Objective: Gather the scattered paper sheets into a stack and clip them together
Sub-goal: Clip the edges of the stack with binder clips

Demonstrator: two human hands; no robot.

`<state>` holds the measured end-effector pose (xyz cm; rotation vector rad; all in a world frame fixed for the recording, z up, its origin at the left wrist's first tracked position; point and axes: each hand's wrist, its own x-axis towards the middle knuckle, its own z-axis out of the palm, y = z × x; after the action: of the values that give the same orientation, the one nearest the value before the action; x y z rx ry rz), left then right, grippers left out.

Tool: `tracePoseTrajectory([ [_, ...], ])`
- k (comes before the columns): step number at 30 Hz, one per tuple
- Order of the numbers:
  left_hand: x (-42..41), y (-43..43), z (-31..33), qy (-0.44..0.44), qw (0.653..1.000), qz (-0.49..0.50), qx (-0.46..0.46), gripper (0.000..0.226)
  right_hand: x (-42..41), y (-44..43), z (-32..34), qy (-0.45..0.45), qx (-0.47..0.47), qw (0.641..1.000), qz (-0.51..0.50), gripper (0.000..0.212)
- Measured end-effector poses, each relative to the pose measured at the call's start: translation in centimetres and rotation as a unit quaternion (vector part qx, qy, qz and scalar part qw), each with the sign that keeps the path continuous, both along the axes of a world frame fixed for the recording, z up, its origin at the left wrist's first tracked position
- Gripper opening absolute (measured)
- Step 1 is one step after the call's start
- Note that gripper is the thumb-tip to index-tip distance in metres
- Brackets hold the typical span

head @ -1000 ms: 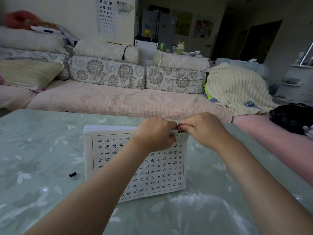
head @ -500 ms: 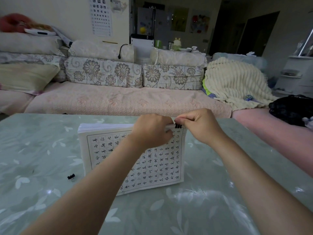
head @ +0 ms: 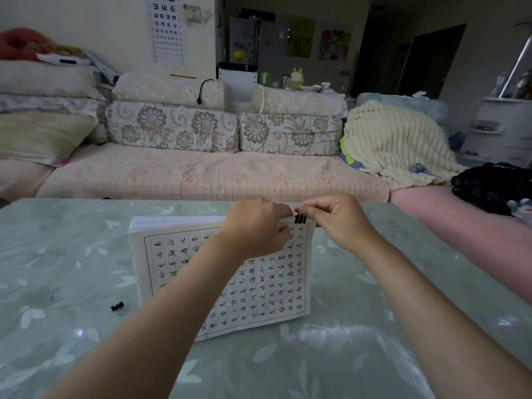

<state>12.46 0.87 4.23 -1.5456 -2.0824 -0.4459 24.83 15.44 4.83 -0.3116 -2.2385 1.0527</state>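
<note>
At the far corner of the paper stack point(head: 178, 272), the right hand point(head: 339, 223) pinches a binder clip point(head: 300, 218); the left hand point(head: 256, 228) grips the stack.

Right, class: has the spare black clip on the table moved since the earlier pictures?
No. The spare clip lies in the same place against the leaf print on the table, just left of the paper stack; only the camera shifted.
</note>
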Motion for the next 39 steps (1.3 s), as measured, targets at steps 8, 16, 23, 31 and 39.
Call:
tracePoseTrajectory([
  [8,0.8,-0.1,-0.4,0.032,0.995,-0.075,0.049,0.017,-0.4,-0.3,1.2,-0.115,-0.139,0.983,-0.030,0.009],
  [16,1.1,0.1,-0.5,0.043,0.997,-0.060,0.030,0.019,-0.1,0.1,0.5,-0.112,-0.122,0.985,-0.056,0.030],
  [23,0.8,0.1,0.1,0.017,0.999,-0.032,-0.001,0.021,1.6,0.4,0.8,-0.107,-0.019,0.993,0.044,0.035],
  [31,-0.4,-1.7,1.0,0.023,0.996,-0.016,-0.080,0.025,1.3,-0.5,0.5,-0.100,0.100,0.990,-0.012,0.014],
  [39,-2.8,-6.5,1.0,0.051,0.993,0.014,-0.103,0.025,-1.0,-5.4,1.4,-0.162,0.457,0.874,-0.030,0.041],
])
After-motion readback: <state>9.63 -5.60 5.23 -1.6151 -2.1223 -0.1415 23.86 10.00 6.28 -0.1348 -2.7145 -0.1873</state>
